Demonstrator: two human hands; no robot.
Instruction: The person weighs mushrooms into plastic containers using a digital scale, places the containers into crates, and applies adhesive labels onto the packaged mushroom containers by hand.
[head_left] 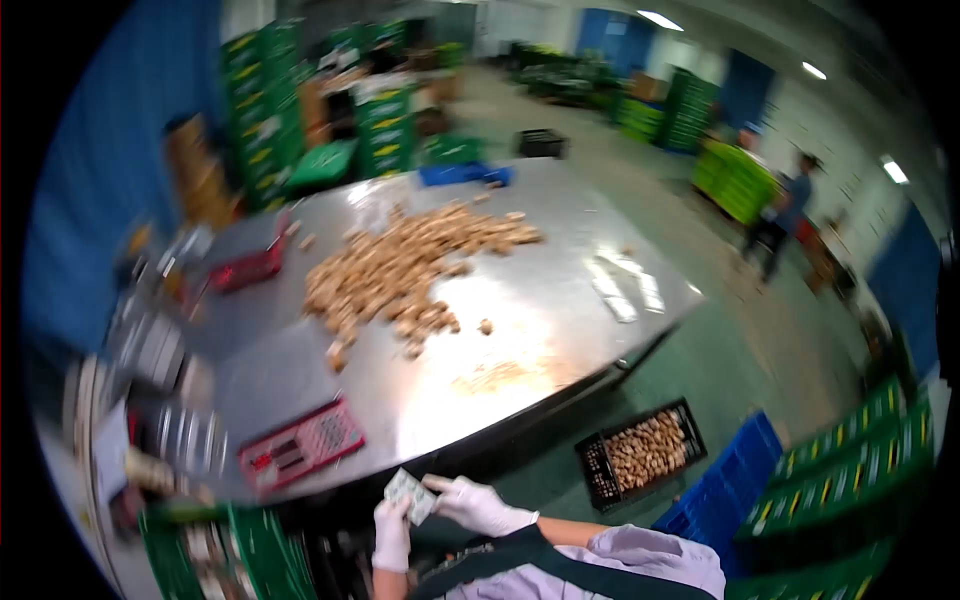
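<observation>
My left hand [392, 537], in a white glove, is closed on the lower left side of a small whitish printed packet [409, 496]. My right hand [482, 506], gloved too, pinches the packet's right edge between thumb and fingers. Both hands are in front of my apron, just off the near edge of the metal table [390, 415]. A red scale with a keypad [302, 447] lies on that edge, up and left of the packet. Farther back, a heap of small brown mushroom-like pieces [400, 265] spreads over the table. Blur hides the print.
A black crate of brown pieces [645, 450] stands on the floor, right of the table. Beside it are a blue crate [722, 475] and stacked green crates [830, 480]. White strips [625, 285] lie on the table's right side. A person [785, 215] stands far right.
</observation>
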